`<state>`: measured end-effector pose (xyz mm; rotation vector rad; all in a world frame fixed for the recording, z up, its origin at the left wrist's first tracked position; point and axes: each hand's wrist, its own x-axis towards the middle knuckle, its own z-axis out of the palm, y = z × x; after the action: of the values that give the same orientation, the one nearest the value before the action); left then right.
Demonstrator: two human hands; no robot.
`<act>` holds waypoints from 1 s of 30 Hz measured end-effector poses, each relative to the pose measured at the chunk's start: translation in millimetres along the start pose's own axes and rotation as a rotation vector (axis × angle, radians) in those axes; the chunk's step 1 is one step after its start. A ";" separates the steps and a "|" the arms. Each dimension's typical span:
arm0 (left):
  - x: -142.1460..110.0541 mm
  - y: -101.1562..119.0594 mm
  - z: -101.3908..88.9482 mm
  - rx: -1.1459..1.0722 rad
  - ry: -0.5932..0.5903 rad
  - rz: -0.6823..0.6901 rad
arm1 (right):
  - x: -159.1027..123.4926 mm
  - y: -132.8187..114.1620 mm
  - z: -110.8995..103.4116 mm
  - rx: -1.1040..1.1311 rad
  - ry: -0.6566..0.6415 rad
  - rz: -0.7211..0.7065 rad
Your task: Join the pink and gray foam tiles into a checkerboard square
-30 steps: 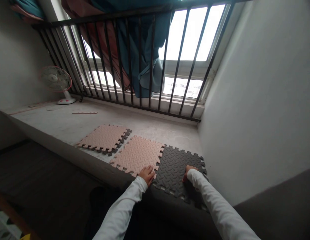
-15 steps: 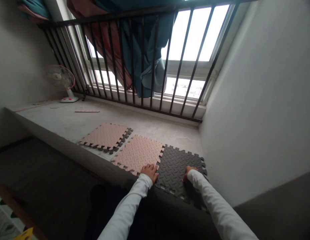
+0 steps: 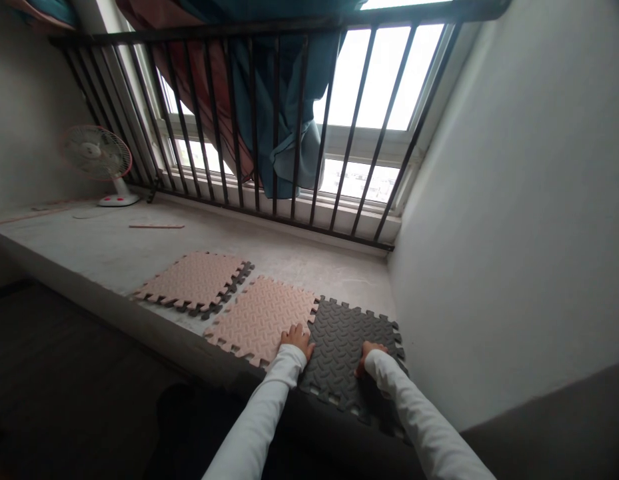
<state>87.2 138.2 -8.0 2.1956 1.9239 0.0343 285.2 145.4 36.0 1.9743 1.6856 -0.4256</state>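
The left hand [image 3: 296, 340] lies open on the pink foam mat [image 3: 259, 320], right at its join with the dark grey foam mat [image 3: 344, 357], and the right hand [image 3: 372, 357] rests on that dark mat with its fingers slightly curled, grasping nothing; both mats lie at the edge of a concrete ledge [image 3: 89, 247], with another pink foam mat [image 3: 189, 280] just beyond, then a small fan [image 3: 96, 153] and a barred window [image 3: 362, 143]
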 end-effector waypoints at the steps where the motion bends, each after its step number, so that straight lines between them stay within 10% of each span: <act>1: 2.4 -0.6 2.2 -0.009 0.013 0.019 | 1.4 0.0 0.7 0.001 0.002 0.000; 30: 96.2 17.8 4.6 0.023 -0.037 0.206 | 6.1 -8.3 0.2 0.093 -0.067 0.141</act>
<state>118.9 229.8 -21.5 2.3832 1.6797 0.0053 278.3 151.1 31.0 2.1063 1.4988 -0.5206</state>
